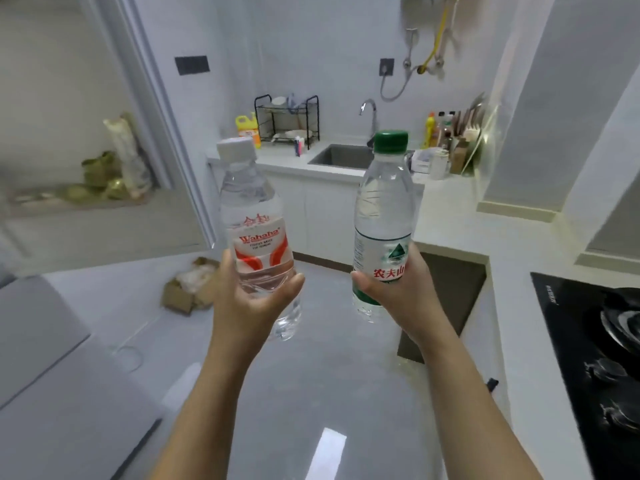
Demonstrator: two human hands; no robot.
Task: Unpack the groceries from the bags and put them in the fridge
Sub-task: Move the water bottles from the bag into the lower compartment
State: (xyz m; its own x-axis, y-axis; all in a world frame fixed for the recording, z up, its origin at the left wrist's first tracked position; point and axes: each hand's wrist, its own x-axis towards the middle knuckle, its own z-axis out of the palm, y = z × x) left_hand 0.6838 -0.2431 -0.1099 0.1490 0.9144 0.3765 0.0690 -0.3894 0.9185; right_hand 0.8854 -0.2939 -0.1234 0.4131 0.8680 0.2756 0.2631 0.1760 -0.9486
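My left hand grips the lower part of a clear water bottle with a white cap and a red-and-white label. Held upright in my right hand is a second water bottle with a green cap and a green-and-white label. Both bottles are raised side by side in front of me, above the kitchen floor, a short gap between them. No fridge and no grocery bags appear in the head view.
A white counter runs from the sink round to a black gas hob on my right. A dish rack and bottles stand by the sink. An opened cardboard box lies on the floor at left.
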